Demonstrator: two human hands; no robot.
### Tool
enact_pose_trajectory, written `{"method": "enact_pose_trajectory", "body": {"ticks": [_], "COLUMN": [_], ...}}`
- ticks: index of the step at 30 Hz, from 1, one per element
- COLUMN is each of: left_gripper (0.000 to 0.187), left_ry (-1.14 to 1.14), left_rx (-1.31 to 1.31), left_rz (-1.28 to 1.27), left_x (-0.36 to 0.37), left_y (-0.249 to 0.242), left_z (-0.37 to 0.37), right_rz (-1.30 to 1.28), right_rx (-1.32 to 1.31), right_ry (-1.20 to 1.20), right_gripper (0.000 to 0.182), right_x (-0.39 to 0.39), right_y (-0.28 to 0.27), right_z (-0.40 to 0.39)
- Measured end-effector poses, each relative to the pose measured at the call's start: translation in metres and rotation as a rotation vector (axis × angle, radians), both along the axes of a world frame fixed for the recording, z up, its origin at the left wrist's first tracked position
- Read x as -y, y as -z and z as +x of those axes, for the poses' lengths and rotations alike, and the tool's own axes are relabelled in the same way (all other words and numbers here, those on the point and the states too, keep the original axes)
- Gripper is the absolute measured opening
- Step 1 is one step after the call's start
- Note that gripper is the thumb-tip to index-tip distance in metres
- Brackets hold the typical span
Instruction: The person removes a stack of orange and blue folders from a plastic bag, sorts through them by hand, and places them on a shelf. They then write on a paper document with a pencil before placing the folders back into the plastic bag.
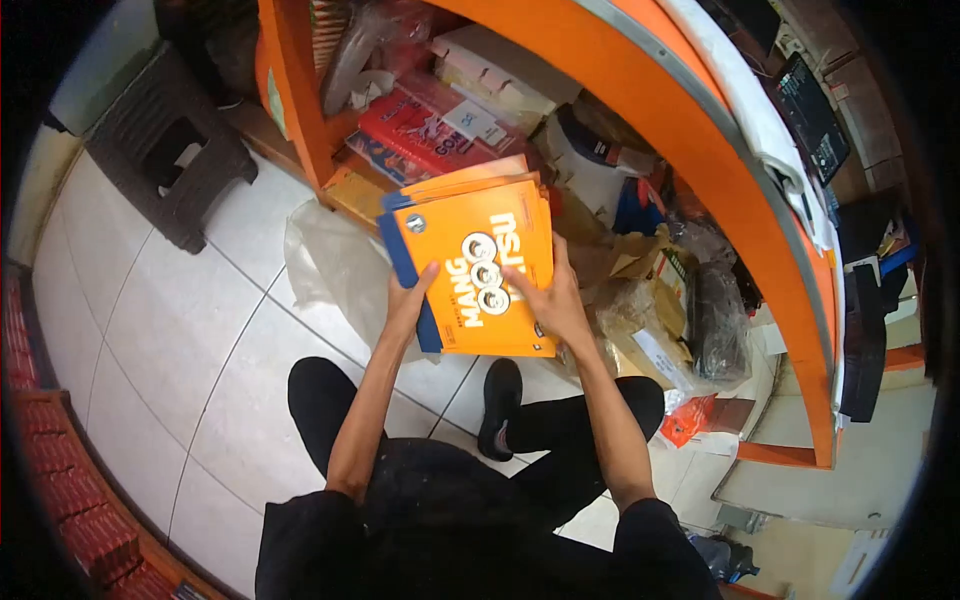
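Between my two hands is a stack of orange booklets [420, 225], the top one printed with white letters and round cartoon faces. My left hand [410, 298] grips the stack's left side, over a dark blue edge, its thumb on the cover. On the right side, my right hand [552, 295] closes around the edge with its thumb lying across the cover. Some sheets at the top of the stack sit unevenly. Behind the booklets, a red box [425, 125] lies on the orange shelf unit's lower level. The fingers under the stack are hidden.
An orange shelf unit [300, 90] arches over packed goods and plastic-wrapped items [720, 320]. A clear plastic bag [325, 265] lies on the white tiles [240, 350]. A dark stool [170, 150] stands at upper left; red packs [95, 535] line a shelf at lower left.
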State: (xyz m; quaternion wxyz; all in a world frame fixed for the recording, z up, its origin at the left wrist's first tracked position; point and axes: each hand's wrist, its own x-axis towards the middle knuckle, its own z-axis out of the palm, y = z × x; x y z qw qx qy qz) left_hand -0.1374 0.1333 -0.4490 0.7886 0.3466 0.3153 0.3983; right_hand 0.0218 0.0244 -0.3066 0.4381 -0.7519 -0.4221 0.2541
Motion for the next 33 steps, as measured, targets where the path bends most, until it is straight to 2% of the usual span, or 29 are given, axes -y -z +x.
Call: {"method": "enact_pose_trajectory", "body": {"ticks": [2, 4, 6, 7, 10, 11, 12, 15, 18, 19, 20, 22, 23, 25, 28, 29, 31, 32, 33], "left_gripper": [0.058, 0.065, 0.069, 0.073, 0.076, 0.081, 0.083, 0.088, 0.089, 0.088, 0.087, 0.086, 0.086, 0.091, 0.098, 0.101, 0.103, 0.104, 0.101], "left_ry": [0.039, 0.034, 0.054, 0.017, 0.005, 0.006, -0.006, -0.050, 0.005, 0.011, 0.107, 0.288, 0.323, 0.404, 0.342, 0.293, 0.305, 0.315, 0.303], "left_rx": [-0.192, -0.265, -0.307, -0.429, -0.519, -0.622, -0.756, -1.173, -1.381, -1.376, -1.300, -1.128, -1.293, -1.329, -1.127, -1.013, -1.358, -1.524, -1.431], "left_rz": [0.052, 0.128, 0.238, 0.385, 0.333, 0.329, 0.306, 0.235, -0.035, -0.058, 0.055, 0.276, 0.185, 0.228, 0.016, -0.094, 0.163, 0.303, 0.264], "left_x": [-0.003, -0.001, -0.002, -0.004, 0.011, 0.011, 0.013, 0.027, 0.034, 0.034, 0.028, 0.010, 0.007, -0.002, -0.007, -0.005, 0.009, 0.015, 0.018], "left_y": [0.019, 0.037, 0.094, 0.138, 0.137, 0.175, 0.201, 0.258, 0.268, 0.268, 0.268, 0.292, 0.298, 0.237, 0.241, 0.246, 0.234, 0.223, 0.210], "left_z": [0.000, -0.004, -0.012, -0.017, -0.061, -0.076, -0.086, -0.118, -0.136, -0.143, -0.150, -0.170, -0.166, -0.147, -0.137, -0.134, -0.113, -0.102, -0.093], "right_rz": [-0.025, -0.017, -0.013, 0.055, 0.093, 0.010, -0.030, -0.202, -0.240, -0.344, -0.443, -0.464, -0.479, -0.423, -0.412, -0.393, -0.349, -0.333, -0.316], "right_rx": [-0.110, -0.113, -0.324, -0.501, -0.636, -0.662, -0.477, -0.391, -0.331, -0.212, -0.084, -0.053, 0.002, 0.132, 0.095, -0.030, -0.277, -0.316, -0.356], "right_ry": [0.070, 0.101, 0.127, 0.146, 0.088, 0.059, -0.033, -0.100, -0.187, -0.239, -0.297, -0.309, -0.314, -0.341, -0.257, -0.207, -0.089, -0.117, -0.141], "right_gripper": [0.057, 0.053, 0.048, 0.044, 0.049, 0.053, 0.059, 0.062, 0.065, 0.067, 0.069, 0.062, 0.060, 0.048, 0.046, 0.045, 0.044, 0.044, 0.044], "right_x": [0.000, 0.000, 0.014, 0.022, 0.033, 0.034, 0.032, 0.019, 0.004, -0.004, -0.012, -0.022, -0.026, -0.028, -0.026, -0.025, -0.019, -0.015, -0.012], "right_y": [0.048, 0.128, 0.225, 0.246, 0.290, 0.302, 0.315, 0.376, 0.396, 0.401, 0.405, 0.384, 0.383, 0.392, 0.398, 0.400, 0.426, 0.422, 0.410], "right_z": [0.007, 0.027, 0.033, 0.015, -0.037, -0.051, -0.060, -0.079, -0.086, -0.087, -0.087, -0.093, -0.095, -0.099, -0.113, -0.116, -0.117, -0.115, -0.114]}}
